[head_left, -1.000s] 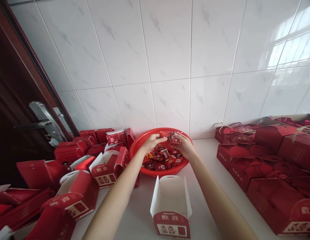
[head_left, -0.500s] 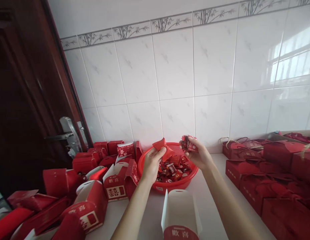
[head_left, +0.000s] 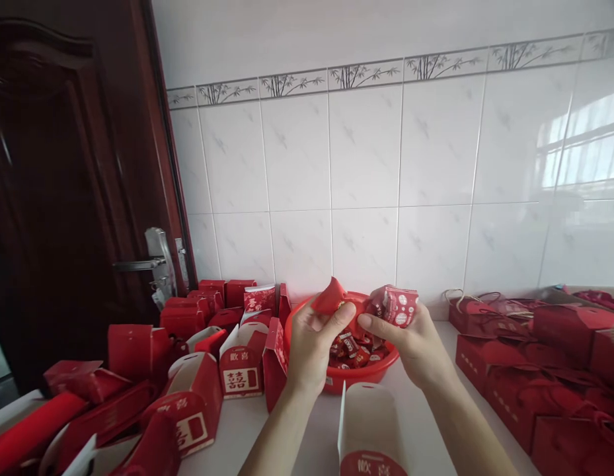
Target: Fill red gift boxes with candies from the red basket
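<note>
My left hand [head_left: 316,337] is closed around red wrapped candies [head_left: 330,297], their smooth wrappers sticking up past the fingers. Close beside it, my right hand [head_left: 410,337] grips several wrapped candies [head_left: 398,306], one with white dots on red. The two thumbs point toward each other over a red plastic basket [head_left: 359,380], which holds a heap of small wrapped candies [head_left: 353,347]. Nearer to me, below the hands, stands an open red and white gift box [head_left: 371,423] with its pale inside facing up.
Many red gift boxes [head_left: 237,360] crowd the left of the white table [head_left: 311,436]. Stacked red boxes with cord handles [head_left: 515,377] fill the right side. A tiled wall [head_left: 361,152] rises behind the basket, and a dark door [head_left: 73,165] stands at left.
Both hands have come closer together and lower over the basket, still holding candies. My right hand has turned, showing the dotted wrapper. The view has shifted left.
</note>
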Demonstrator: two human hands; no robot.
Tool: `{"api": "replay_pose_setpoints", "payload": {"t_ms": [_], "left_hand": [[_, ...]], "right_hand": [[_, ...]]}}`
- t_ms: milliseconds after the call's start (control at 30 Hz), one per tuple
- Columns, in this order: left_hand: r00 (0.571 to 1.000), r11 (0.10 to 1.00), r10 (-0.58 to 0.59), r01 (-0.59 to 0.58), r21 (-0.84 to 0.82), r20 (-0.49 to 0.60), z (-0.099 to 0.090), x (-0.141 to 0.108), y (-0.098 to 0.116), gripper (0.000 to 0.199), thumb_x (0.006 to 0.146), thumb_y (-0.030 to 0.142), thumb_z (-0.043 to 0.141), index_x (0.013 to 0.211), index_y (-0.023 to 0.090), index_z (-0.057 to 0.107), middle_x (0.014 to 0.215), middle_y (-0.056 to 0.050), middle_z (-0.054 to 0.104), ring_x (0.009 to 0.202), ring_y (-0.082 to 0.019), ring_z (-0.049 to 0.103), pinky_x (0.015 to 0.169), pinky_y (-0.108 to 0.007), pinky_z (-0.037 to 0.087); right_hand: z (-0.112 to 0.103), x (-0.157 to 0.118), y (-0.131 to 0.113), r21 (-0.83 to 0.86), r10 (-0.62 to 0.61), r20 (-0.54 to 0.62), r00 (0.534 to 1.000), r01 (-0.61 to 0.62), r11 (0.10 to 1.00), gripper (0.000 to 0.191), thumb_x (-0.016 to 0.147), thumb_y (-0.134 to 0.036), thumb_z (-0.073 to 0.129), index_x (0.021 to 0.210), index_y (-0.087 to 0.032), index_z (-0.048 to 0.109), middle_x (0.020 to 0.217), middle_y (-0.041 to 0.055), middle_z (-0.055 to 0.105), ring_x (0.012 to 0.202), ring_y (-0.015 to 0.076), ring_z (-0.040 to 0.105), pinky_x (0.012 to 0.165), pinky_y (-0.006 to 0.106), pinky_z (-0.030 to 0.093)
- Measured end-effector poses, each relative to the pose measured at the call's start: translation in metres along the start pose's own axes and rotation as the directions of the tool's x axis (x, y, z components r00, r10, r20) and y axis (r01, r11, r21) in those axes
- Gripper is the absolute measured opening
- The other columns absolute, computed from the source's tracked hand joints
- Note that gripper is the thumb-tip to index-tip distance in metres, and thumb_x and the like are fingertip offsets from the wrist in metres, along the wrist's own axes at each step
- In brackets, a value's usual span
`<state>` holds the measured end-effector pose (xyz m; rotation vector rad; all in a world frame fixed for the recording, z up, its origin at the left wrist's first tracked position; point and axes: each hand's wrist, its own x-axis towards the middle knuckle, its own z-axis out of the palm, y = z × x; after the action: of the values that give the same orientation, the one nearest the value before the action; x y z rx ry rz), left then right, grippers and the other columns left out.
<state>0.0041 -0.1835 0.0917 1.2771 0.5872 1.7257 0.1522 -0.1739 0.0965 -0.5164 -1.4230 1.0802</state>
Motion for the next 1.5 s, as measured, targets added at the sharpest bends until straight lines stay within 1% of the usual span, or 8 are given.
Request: {"api": "replay_pose_setpoints", "payload": {"t_ms": [167,433,700,933,1200,1267,1367,1500], "left_hand": [[0.999,0.996,0.029,-0.032,0.084,0.040,-0.010,0.002,0.002,0.026,0.082,0.045,0.075,0.077,0.021,0.074,0.071,0.000,0.067,0.072,-0.017,0.062,0.069,-0.027,0.052],[0.990,0.976,0.122,-0.107,0.192,-0.068,-0.013,0.002,0.000,0.028,0.080,0.044,0.078,0.096,0.021,0.079,0.074,0.000,0.070,0.070,-0.014,0.060,0.064,-0.021,0.051],[0.984,0.980,0.138,-0.119,0.157,-0.116,-0.012,-0.001,0.000,0.025,0.076,0.041,0.082,0.090,0.021,0.079,0.072,0.000,0.070,0.064,-0.012,0.061,0.059,-0.020,0.050],[1.000,0.996,0.013,-0.011,0.087,-0.022,-0.013,0.001,0.006,0.024,0.072,0.040,0.083,0.086,0.021,0.081,0.077,-0.003,0.075,0.078,-0.020,0.069,0.073,-0.030,0.056],[0.994,0.988,-0.016,-0.001,0.155,0.106,-0.014,-0.002,0.008,0.023,0.076,0.032,0.082,0.096,0.020,0.078,0.092,-0.005,0.078,0.088,-0.021,0.072,0.079,-0.030,0.059],[0.992,0.980,0.032,-0.054,0.190,0.119,-0.014,-0.003,0.008,0.026,0.074,0.025,0.082,0.099,0.021,0.077,0.100,-0.006,0.077,0.093,-0.022,0.072,0.081,-0.030,0.060],[0.959,0.924,0.249,-0.277,0.264,0.134,-0.015,-0.005,0.007,0.017,0.076,0.014,0.078,0.090,0.023,0.076,0.110,-0.006,0.074,0.103,-0.022,0.070,0.089,-0.030,0.059],[0.799,0.703,0.538,-0.601,0.380,0.267,-0.017,-0.005,0.003,0.022,0.081,0.003,0.066,0.082,0.023,0.074,0.117,-0.005,0.069,0.111,-0.022,0.068,0.097,-0.036,0.058]], "right_hand": [[0.003,-0.002,0.004,-0.039,-0.039,-0.130,0.991,0.034,0.999,0.028,0.069,-0.035,0.084,0.065,-0.019,0.061,0.059,-0.0020,0.055,0.056,0.0123,0.049,0.053,0.025,0.044],[0.002,-0.004,0.003,-0.053,-0.030,-0.080,0.996,0.025,0.998,0.025,0.071,-0.035,0.083,0.069,-0.019,0.065,0.061,-0.0018,0.057,0.057,0.0119,0.048,0.054,0.025,0.043],[0.001,-0.004,0.005,-0.053,-0.054,-0.050,0.997,0.051,0.997,0.023,0.072,-0.034,0.083,0.068,-0.019,0.066,0.061,-0.0012,0.060,0.055,0.0121,0.050,0.052,0.025,0.042],[-0.005,-0.002,0.005,-0.039,-0.067,-0.126,0.990,0.063,0.997,0.021,0.071,-0.031,0.082,0.069,-0.018,0.065,0.063,-0.0005,0.060,0.058,0.0131,0.052,0.054,0.025,0.044],[-0.012,0.001,0.004,-0.078,-0.106,-0.173,0.979,0.093,0.993,0.022,0.070,-0.031,0.083,0.068,-0.019,0.066,0.061,-0.0019,0.058,0.055,0.0119,0.049,0.051,0.025,0.040],[-0.014,0.001,0.002,-0.093,-0.127,-0.164,0.978,0.113,0.989,0.019,0.071,-0.030,0.083,0.074,-0.019,0.068,0.067,-0.0009,0.062,0.059,0.0128,0.052,0.053,0.025,0.041],[-0.017,0.001,0.000,-0.126,-0.162,-0.111,0.981,0.148,0.981,0.020,0.071,-0.026,0.083,0.088,-0.021,0.072,0.082,0.0018,0.069,0.069,0.0152,0.058,0.059,0.026,0.046],[-0.021,0.001,-0.003,-0.152,-0.215,-0.055,0.975,0.205,0.967,0.025,0.071,-0.023,0.082,0.095,-0.021,0.072,0.090,0.0028,0.070,0.077,0.0171,0.063,0.067,0.028,0.052]]}}
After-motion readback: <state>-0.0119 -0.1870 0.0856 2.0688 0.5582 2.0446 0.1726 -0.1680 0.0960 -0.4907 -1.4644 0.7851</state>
